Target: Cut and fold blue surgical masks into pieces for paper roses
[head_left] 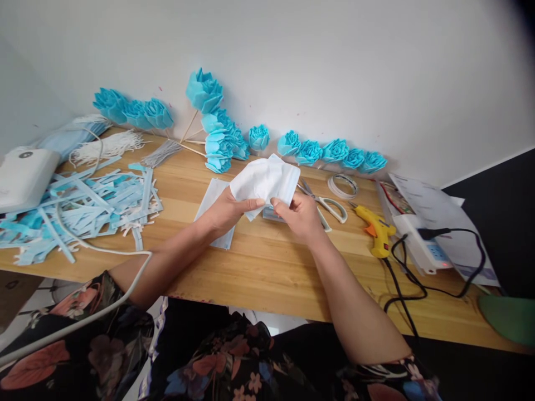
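Observation:
My left hand pinches the left side of some thin white and pale blue face mask sheets, thumb on top. On the other side, my right hand grips the same sheets near their lower right corner. The sheets are fanned out and slightly curved above the wooden table. A flat pale blue mask piece lies beneath my left wrist. Partly hidden under the hands are more folded blue pieces. Just right of my right hand rest white-handled scissors.
Blue fabric flowers line the wall, several on sticks. Cut strips, white ear loops, grey wires and a white device with a cable fill the left. Tape, a yellow glue gun and a power strip sit right.

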Action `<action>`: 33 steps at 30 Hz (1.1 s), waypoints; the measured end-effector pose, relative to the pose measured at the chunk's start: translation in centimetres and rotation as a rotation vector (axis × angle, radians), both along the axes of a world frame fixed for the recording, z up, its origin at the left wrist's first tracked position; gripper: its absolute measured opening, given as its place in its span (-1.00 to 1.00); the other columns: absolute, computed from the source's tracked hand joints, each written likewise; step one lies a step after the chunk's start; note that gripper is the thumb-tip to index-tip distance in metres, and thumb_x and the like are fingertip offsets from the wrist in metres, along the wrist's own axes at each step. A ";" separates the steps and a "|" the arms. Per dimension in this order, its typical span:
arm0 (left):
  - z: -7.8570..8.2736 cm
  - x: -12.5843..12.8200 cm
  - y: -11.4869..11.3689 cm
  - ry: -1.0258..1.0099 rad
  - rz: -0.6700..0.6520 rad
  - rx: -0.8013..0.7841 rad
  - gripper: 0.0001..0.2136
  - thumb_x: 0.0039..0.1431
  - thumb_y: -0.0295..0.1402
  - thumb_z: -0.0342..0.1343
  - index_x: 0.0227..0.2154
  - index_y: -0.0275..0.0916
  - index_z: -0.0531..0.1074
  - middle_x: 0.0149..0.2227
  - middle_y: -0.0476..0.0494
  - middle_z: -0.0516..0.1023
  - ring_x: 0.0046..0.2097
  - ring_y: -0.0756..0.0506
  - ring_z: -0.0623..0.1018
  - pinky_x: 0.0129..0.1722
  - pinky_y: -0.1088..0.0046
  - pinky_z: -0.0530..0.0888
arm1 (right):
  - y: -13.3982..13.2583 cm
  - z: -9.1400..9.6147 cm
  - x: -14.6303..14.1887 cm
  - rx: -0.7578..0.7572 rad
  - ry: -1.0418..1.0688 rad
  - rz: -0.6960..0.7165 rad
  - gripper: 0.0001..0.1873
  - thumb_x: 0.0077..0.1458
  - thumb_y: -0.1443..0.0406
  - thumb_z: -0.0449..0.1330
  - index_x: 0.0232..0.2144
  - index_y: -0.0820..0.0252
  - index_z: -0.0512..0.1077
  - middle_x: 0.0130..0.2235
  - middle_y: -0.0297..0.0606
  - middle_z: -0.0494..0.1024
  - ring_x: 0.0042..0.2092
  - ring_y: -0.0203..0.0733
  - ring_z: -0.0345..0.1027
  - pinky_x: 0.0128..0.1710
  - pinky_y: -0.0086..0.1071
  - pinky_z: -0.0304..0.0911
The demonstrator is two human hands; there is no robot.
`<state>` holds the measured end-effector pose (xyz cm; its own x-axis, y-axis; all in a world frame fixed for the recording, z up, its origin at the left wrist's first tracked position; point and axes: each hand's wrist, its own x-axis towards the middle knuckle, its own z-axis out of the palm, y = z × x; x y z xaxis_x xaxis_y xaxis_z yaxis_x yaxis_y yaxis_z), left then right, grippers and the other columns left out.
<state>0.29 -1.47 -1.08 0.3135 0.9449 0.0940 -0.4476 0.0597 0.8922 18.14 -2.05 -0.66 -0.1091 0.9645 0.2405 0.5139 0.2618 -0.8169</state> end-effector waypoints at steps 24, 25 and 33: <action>0.3 -0.5 0.3 0.037 -0.115 -0.084 -0.69 -0.02 -0.37 0.34 -0.18 -0.28 0.48 -0.36 -0.07 0.52 -0.38 0.01 0.45 -0.35 0.43 0.39 | 0.2 0.3 0.6 0.266 -0.152 -0.027 -0.67 0.09 0.14 0.15 -0.62 0.20 0.36 -0.61 -0.36 0.33 -0.52 -0.31 0.15 -0.49 -0.40 0.05; 0.1 -0.5 0.4 0.054 -0.110 -0.065 -0.67 -0.03 -0.37 0.34 -0.17 -0.27 0.48 -0.37 -0.06 0.52 -0.38 0.01 0.44 -0.35 0.43 0.38 | 0.2 0.3 0.6 0.246 -0.143 -0.035 -0.67 0.09 0.13 0.16 -0.61 0.20 0.37 -0.60 -0.35 0.35 -0.52 -0.31 0.16 -0.48 -0.40 0.07; -0.7 -0.4 0.6 0.104 -0.105 -0.009 -0.68 -0.05 -0.35 0.35 -0.20 -0.26 0.46 -0.40 -0.05 0.50 -0.39 0.01 0.41 -0.34 0.41 0.33 | -0.1 0.2 0.6 0.041 -0.048 0.090 -0.59 0.15 0.06 0.15 -0.57 0.21 0.46 -0.55 -0.28 0.51 -0.46 -0.24 0.36 -0.44 -0.39 0.21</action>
